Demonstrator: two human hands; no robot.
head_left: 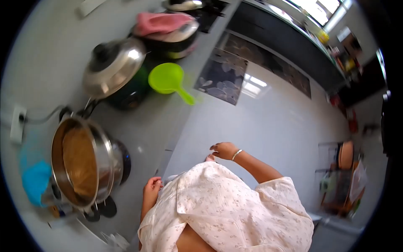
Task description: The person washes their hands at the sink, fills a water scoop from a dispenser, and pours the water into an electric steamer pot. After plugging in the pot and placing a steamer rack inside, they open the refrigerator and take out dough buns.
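My left hand (152, 189) hangs beside the counter's edge, its fingers loosely bent and apart, with nothing visible in them. In front of my body, above the floor, my right hand (224, 150) is open and empty, with a bracelet on the wrist. To the left of my left hand stands a wide steel steamer pot (107, 161), uncovered, with a brown mass (79, 161) inside that I cannot identify. Farther along the counter lies a lime-green plastic dipper (166, 78), its handle pointing towards the counter's edge. Neither hand touches the pot or dipper.
A dark cooker with a domed steel lid (119, 65) and another with a pink cloth (157, 23) stand along the counter (155, 122). A cord runs to a wall socket (18, 124). Patterned mats (224, 75) lie on the floor; a rack (340, 185) stands right.
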